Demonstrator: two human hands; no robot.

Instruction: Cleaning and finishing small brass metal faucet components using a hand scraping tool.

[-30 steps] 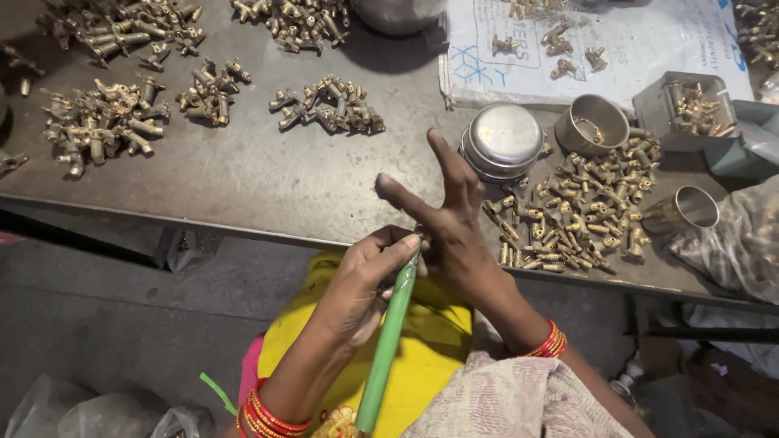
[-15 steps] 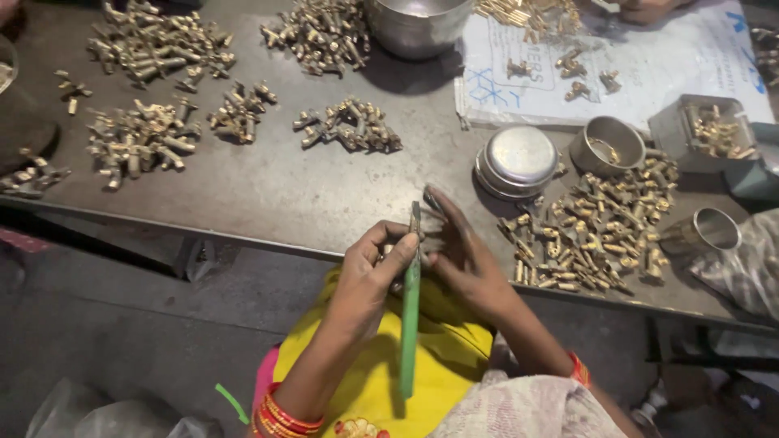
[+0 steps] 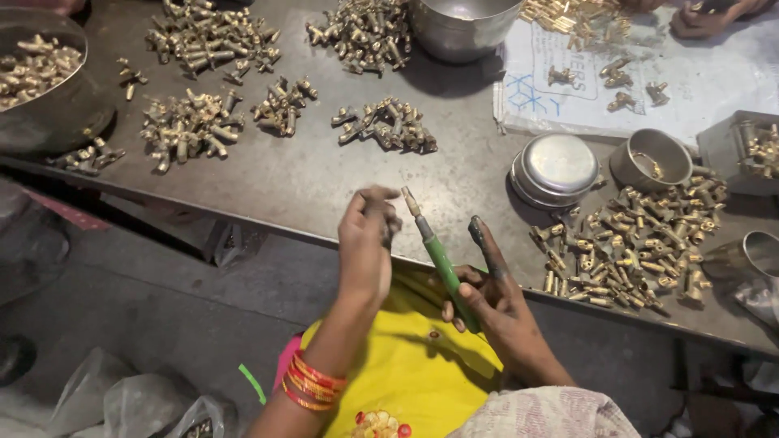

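Note:
My right hand (image 3: 492,302) grips a green-handled tool (image 3: 442,259) by its lower end, with the forefinger stretched up. The tool's metal tip points up and to the left over the table's front edge. My left hand (image 3: 367,242) is just left of that tip and not touching it. Its grimy fingers are curled and pinched together, and no part shows between them. Both hands hover above my yellow lap (image 3: 406,373). The nearest stock is a heap of brass fittings (image 3: 641,251) to the right of my right hand.
On the dark metal table (image 3: 308,182) lie several more brass piles (image 3: 191,122), a round tin (image 3: 560,166), a small steel cup (image 3: 649,158), a steel bowl (image 3: 462,28) and a white sheet (image 3: 698,81). Another person's hand (image 3: 714,16) is at the far right. Plastic bags (image 3: 138,405) lie on the floor.
Both hands were together on the tool at its upper end. Now my left hand has come off to the left, and the tool leans left in my right hand alone.

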